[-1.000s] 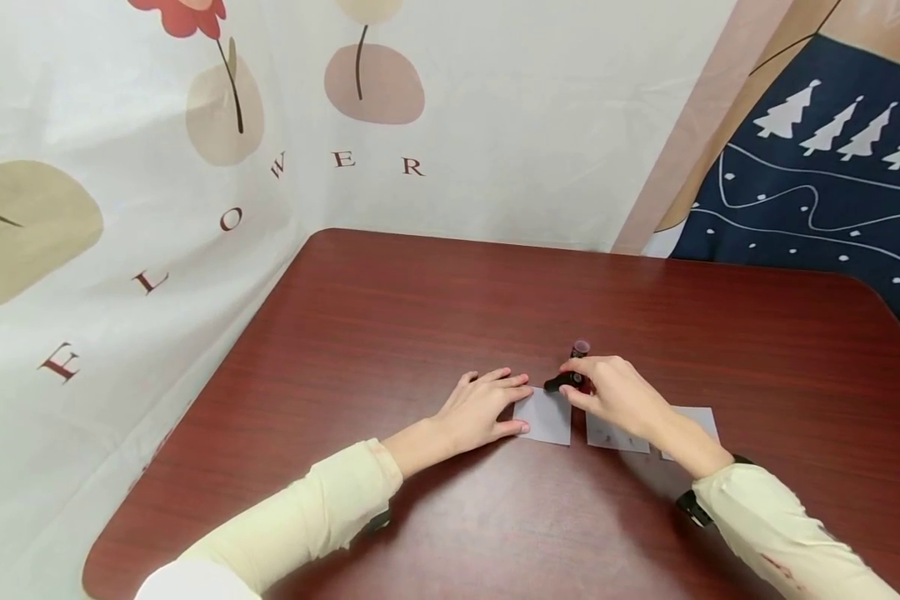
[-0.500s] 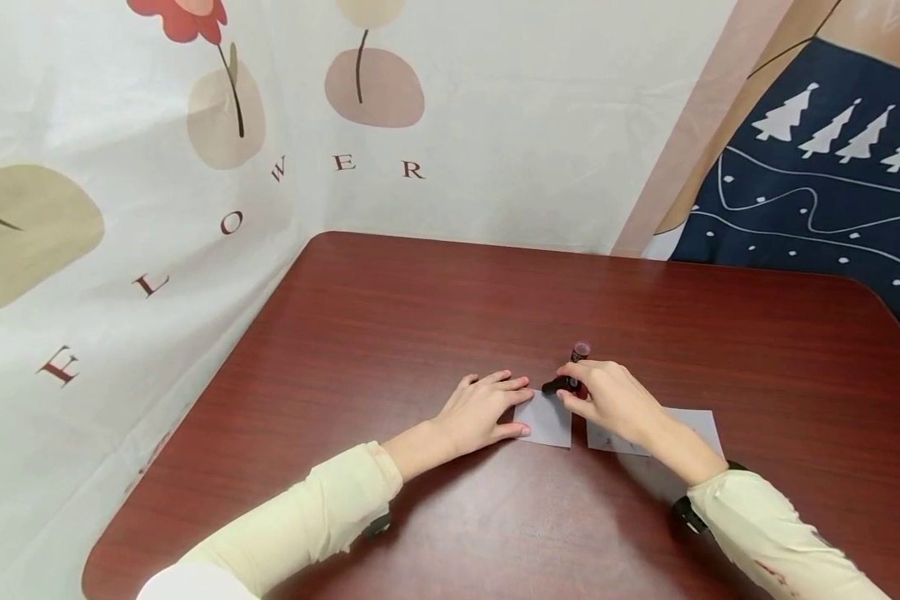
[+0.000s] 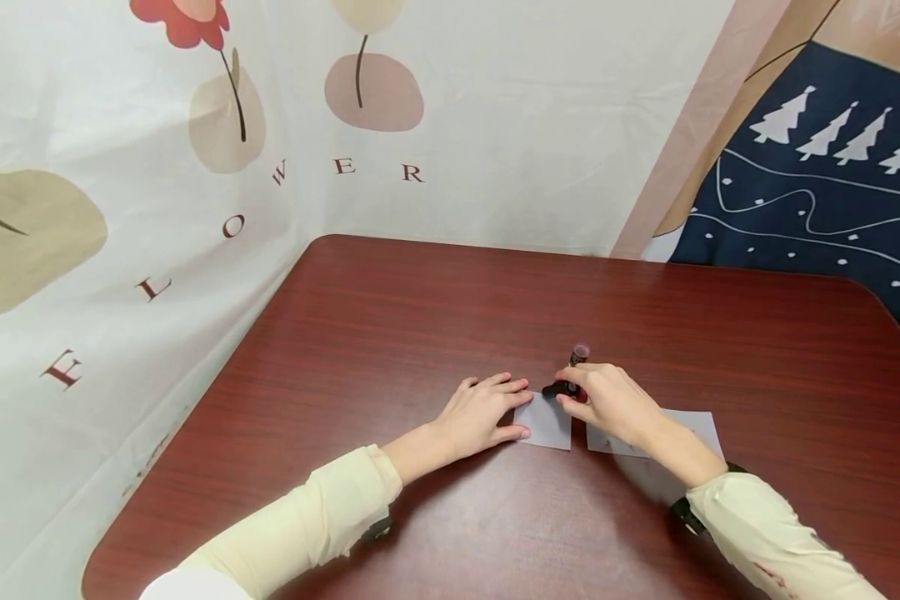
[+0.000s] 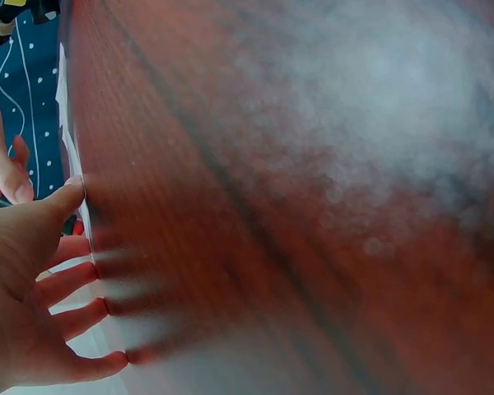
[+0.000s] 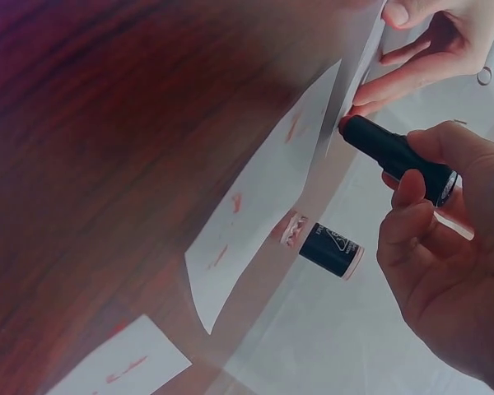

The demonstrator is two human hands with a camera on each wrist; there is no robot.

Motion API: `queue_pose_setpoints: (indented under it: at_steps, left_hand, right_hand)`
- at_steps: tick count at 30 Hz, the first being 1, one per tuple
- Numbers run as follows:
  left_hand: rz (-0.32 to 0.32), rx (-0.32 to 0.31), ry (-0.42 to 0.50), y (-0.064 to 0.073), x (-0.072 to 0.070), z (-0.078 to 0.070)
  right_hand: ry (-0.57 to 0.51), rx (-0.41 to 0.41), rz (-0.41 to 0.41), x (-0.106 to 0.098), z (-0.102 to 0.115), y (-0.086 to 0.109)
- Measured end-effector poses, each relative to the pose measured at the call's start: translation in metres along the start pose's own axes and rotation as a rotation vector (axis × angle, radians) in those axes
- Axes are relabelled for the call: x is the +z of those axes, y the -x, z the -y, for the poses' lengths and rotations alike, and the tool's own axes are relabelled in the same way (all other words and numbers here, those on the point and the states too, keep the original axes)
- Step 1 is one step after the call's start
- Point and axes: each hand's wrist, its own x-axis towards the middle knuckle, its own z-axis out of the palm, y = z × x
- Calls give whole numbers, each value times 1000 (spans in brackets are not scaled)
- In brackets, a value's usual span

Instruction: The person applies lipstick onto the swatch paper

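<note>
In the head view, the left hand (image 3: 483, 417) is laid with fingers spread at the left edge of a white sheet (image 3: 546, 425) on the dark red bench (image 3: 420, 317). A black tube (image 3: 562, 389) is pinched by the fingers of the right hand (image 3: 617, 402), its end held at the sheet's far edge. A second tube (image 3: 581, 353) is stood just beyond. A middle sheet (image 3: 602, 441) and a right-hand sheet (image 3: 696, 423) are partly covered by the right arm.

In the left wrist view, the left fingers are seen fanned apart; the right hand is only partly shown.

In the right wrist view, the pinch is confirmed, and red marks (image 5: 237, 203) are borne by the middle and right-hand sheets.
</note>
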Motion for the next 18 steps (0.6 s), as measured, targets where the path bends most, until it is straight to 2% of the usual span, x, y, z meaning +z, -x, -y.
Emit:
queue_pose_setpoints:
  at_steps: [8, 18]
  left_hand:
    - [3, -6, 12, 1, -1, -1]
    - [-6, -2, 12, 1, -1, 0]
  right_hand:
    - [-4, -34, -11, 0, 3, 2]
    - [-5, -35, -10, 0, 5, 3]
